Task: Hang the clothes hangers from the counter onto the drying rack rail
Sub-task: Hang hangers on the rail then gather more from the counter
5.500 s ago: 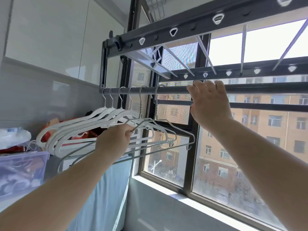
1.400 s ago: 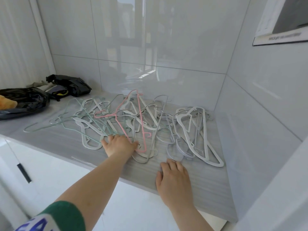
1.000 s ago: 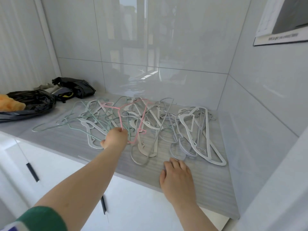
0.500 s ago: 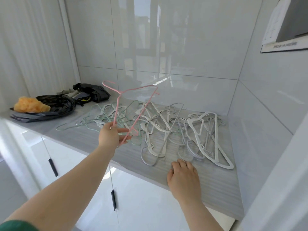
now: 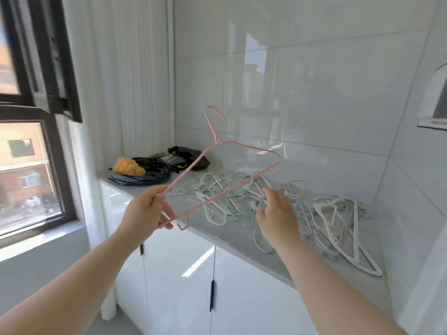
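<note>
Head view. Step in hand: transport of one hanger from the pile toward the rail. The rail is not in frame.

- Left hand [image 5: 145,213]: fingers [image 5: 167,211] clamped on the near end of the pink hanger [image 5: 217,141], where the shoulder meets the bottom bar.
- The hanger is held clear of the counter [image 5: 229,235]. It is tilted, with the hook up and away from the fingers and opening to the right.
- Right hand [image 5: 275,218]: fingers apart and loosely bent, holding nothing. It sits just right of the left fingers, near the bottom bar. Whether it touches the bar cannot be told.
- Pile [image 5: 338,226] of white and green hangers lies tangled on the counter, beyond and below both hands.
- Window [image 5: 29,165] is well left of the fingers.

Judgement: pick is done, hang is not. Most of the task remains, given the size of the pile.

Next move likely calls for:
- turning toward the rail
- raising the hanger until the hook is above the rail, with its opening facing the rail
- lowering the hook on before the fingers let go

The one-corner hold leaves the hanger free to swing. The right hand could steady the far shoulder or the hook.
</note>
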Available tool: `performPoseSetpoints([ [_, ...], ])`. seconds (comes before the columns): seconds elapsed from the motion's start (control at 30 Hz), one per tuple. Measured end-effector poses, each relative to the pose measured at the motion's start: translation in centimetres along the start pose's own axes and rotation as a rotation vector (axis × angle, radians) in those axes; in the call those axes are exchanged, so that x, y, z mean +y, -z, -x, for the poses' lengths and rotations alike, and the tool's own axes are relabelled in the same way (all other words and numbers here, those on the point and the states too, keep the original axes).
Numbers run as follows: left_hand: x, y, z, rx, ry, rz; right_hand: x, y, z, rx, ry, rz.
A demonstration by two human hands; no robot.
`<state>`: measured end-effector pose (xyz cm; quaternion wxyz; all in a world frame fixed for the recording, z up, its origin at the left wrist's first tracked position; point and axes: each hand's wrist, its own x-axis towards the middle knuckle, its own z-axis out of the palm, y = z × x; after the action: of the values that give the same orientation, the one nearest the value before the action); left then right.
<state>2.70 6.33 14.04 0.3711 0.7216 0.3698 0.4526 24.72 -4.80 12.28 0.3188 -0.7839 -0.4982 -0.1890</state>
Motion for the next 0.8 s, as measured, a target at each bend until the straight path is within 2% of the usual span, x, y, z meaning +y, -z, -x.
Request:
performPoseSetpoints([
  [0.23,2.2,16.3,10.6,0.153,-0.048,-0.112,-15.7,3.1,-2.2,0.058,0.315,-0.066],
  [0.5,4.8,32.2,27.1,0.383,0.018,-0.287,-33.8,4.5,6.5,0.068,0.602,-0.231],
  [0.7,5.9,40.9,38.5,0.452,0.210,-0.469,-44.4,5.4,14.4,-0.207,0.810,-0.432],
  [0.8,6.3,44.9,44.3,0.530,0.328,-0.595,-50.2,6.5,18.8,-0.217,0.940,-0.506],
])
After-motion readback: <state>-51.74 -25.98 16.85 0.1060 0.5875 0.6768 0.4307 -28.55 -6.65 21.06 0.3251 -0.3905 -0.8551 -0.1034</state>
